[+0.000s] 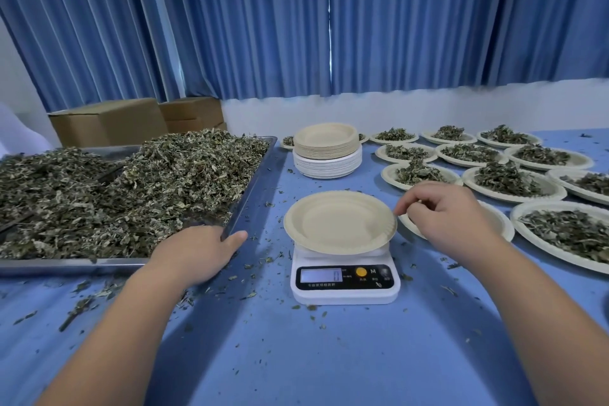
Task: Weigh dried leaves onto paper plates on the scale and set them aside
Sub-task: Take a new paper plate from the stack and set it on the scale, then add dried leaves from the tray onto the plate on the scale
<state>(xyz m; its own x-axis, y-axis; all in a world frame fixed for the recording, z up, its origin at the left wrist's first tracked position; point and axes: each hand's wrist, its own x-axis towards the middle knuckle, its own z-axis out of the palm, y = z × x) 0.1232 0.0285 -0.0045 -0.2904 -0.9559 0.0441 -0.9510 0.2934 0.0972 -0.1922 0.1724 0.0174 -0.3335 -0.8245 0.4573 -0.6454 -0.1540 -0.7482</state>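
Fingers [408,205] of right hand [443,219] by plate [339,224] on scale [344,288], leaf-filled plates [509,180] beyond.

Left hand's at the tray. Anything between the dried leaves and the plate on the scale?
Nothing visible blocks it. Between the dried leaves and the empty paper plate on the scale lie only the metal tray's raised rim and crumb-strewn tabletop. The right hand sits at the plate's right rim, off that path.
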